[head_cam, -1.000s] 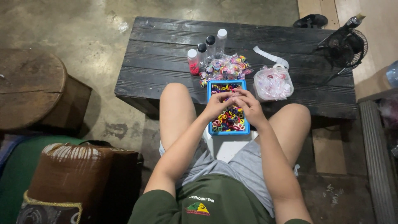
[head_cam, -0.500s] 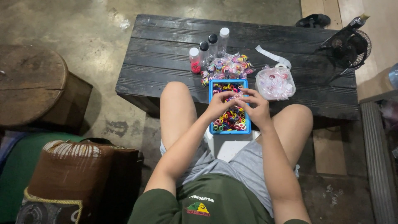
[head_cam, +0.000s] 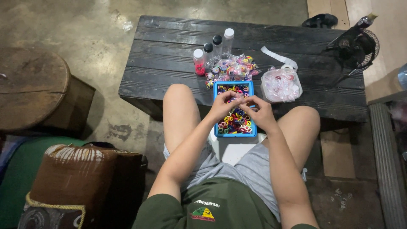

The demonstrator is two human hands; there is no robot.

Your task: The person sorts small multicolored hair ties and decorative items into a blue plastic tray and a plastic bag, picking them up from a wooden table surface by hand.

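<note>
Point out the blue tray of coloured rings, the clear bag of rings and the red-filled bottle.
blue tray [head_cam: 234, 134], head view, near rim.
clear bag [head_cam: 281, 85], head view, middle.
red-filled bottle [head_cam: 199, 62], head view, body.

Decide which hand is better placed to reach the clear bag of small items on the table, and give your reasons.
Right. The right hand is above the blue tray, on the side nearest the clear bag. The left hand would have to cross over it.
</note>
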